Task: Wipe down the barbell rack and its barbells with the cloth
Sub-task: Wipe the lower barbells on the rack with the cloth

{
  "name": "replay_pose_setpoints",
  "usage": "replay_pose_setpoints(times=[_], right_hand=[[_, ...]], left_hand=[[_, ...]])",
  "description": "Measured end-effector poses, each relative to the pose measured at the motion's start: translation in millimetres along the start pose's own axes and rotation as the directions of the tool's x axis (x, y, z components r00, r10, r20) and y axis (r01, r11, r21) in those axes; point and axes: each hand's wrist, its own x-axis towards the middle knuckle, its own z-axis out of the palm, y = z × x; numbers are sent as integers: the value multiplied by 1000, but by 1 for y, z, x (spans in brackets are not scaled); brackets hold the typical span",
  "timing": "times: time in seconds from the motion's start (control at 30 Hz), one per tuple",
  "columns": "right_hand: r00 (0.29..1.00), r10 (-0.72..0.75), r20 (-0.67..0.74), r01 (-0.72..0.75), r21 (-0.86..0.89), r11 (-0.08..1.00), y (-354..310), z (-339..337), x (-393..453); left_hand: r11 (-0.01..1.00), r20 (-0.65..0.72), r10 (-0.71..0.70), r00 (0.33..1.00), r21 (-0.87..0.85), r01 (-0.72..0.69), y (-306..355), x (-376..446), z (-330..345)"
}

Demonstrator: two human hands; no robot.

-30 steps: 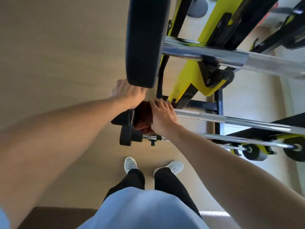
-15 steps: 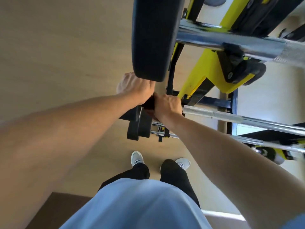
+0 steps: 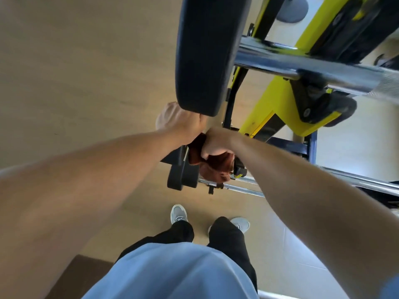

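Observation:
I look straight down a yellow and black barbell rack. A big black weight plate on the top chrome barbell fills the upper middle. Below it my right hand grips a rust-red cloth against the end of a lower barbell, beside its black plates. My left hand sits just under the big plate, fingers curled round the end of that lower bar's plates; what it grips is mostly hidden. The two hands touch.
Light wooden floor lies to the left and below. My grey shoes and black trousers stand close to the rack's foot. More chrome bars sit lower in the rack. A dark mat corner shows bottom left.
My right hand has turned from flat on the cloth to a fist gripping it, and the cloth now hangs out below. Both hands drew together under the big plate; the view moved closer.

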Motion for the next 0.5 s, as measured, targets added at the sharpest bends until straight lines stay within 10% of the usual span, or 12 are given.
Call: replay_pose_setpoints(times=[0.07, 0.17, 0.3, 0.37, 0.5], right_hand=[[913, -91, -398, 21, -175, 984, 1, 28, -6], [823, -142, -550, 34, -203, 979, 1, 46, -9], [1000, -3, -15, 2, -30, 1000, 4, 0, 3], [950, 64, 306, -96, 90, 991, 2, -16, 7], [950, 70, 304, -118, 143, 983, 1, -16, 11]], left_hand=[[1000, -4, -2, 1000, 24, 2, 2, 1, 0], [999, -7, -43, 999, 27, 44, 1, 2, 4], [1000, -2, -12, 1000, 17, 12, -2, 2, 7], [999, 4, -47, 999, 8, 47, -3, 2, 8], [999, 0, -49, 999, -20, 49, -6, 3, 11]])
